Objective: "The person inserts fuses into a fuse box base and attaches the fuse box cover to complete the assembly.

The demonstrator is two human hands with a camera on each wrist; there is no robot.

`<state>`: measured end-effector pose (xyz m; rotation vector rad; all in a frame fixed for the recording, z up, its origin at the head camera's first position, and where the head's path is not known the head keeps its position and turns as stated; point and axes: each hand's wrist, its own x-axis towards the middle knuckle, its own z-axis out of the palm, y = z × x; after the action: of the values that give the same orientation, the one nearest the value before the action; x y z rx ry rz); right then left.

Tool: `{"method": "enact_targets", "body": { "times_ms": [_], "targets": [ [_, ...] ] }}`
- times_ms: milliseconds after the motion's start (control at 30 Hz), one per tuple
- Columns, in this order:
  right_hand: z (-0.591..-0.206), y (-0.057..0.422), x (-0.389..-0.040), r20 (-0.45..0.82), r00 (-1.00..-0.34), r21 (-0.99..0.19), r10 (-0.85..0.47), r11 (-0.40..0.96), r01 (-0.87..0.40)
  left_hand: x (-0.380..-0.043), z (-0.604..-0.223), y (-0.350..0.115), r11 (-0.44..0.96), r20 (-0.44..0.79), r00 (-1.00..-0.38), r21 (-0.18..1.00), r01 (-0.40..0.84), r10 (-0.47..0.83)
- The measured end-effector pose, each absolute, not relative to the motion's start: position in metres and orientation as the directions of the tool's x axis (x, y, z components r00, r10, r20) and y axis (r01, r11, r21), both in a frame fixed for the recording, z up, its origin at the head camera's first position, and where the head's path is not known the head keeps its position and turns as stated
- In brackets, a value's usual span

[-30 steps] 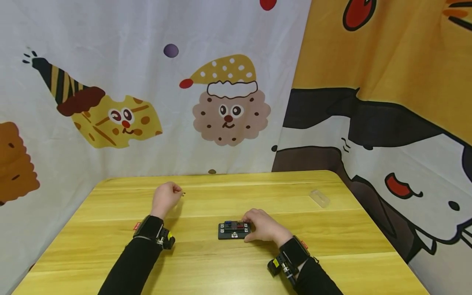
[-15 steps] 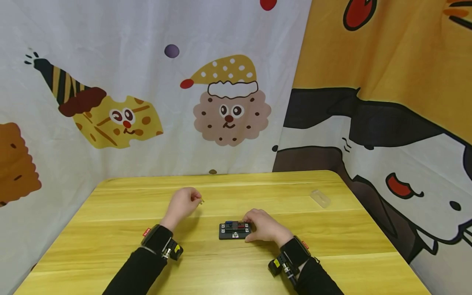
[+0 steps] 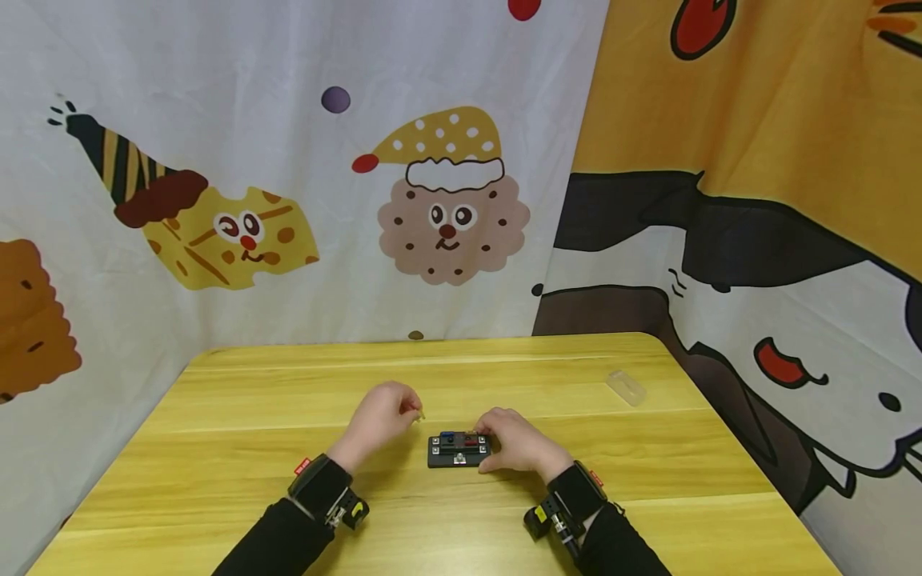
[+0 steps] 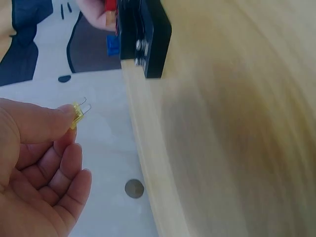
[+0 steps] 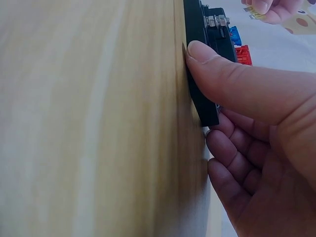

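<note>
My left hand (image 3: 382, 416) pinches a small yellow blade fuse (image 4: 76, 116) between thumb and index finger, its two thin prongs sticking out past the fingertips. It is held above the table, a short way left of and behind a black fuse block (image 3: 458, 461). That block lies flat on the tabletop, with a blue fuse (image 5: 234, 35) and a red fuse (image 5: 243, 54) seated in it and metal screw terminals at its edges. My right hand (image 3: 520, 444) grips the block's right end, thumb on the near side and fingers behind.
A clear plastic cover (image 3: 625, 387) lies at the back right of the wooden table (image 3: 648, 512). Printed cloth (image 3: 274, 312) hangs behind the table's far edge and along its right side.
My left hand has moved right and towards me with the yellow blade fuse, closing in on the fuse block. The right hand and the block have stayed in place.
</note>
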<state>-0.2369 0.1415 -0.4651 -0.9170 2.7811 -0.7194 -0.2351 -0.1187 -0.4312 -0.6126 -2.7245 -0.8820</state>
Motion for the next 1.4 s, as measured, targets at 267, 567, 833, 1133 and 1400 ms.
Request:
{"method": "enact_targets", "body": {
  "times_ms": [267, 567, 833, 1133, 1400],
  "targets": [
    [-0.467, 0.142, -0.238, 0.038, -0.808, -0.473, -0.587, 0.702, -0.532, -0.229, -0.435, -0.109, 0.716, 0.322, -0.85, 0.46, 0.525, 0.416],
    [-0.468, 0.143, -0.239, 0.042, -0.807, -0.476, -0.589, 0.698, -0.535, -0.225, -0.438, -0.097, 0.701, 0.309, -0.818, 0.422, 0.575, 0.485],
    [-0.467, 0.144, -0.238, 0.041, -0.801, -0.471, -0.597, 0.695, -0.543, -0.221, -0.439, -0.086, 0.694, 0.321, -0.805, 0.408, 0.593, 0.499],
    [-0.469, 0.144, -0.239, 0.05, -0.797, -0.476, -0.602, 0.687, -0.549, -0.222, -0.445, -0.081, 0.706, 0.332, -0.789, 0.357, 0.612, 0.517],
    [-0.47, 0.144, -0.241, 0.059, -0.794, -0.461, -0.605, 0.689, -0.559, -0.221, -0.443, -0.079, 0.711, 0.337, -0.772, 0.309, 0.631, 0.539]
  ]
}}
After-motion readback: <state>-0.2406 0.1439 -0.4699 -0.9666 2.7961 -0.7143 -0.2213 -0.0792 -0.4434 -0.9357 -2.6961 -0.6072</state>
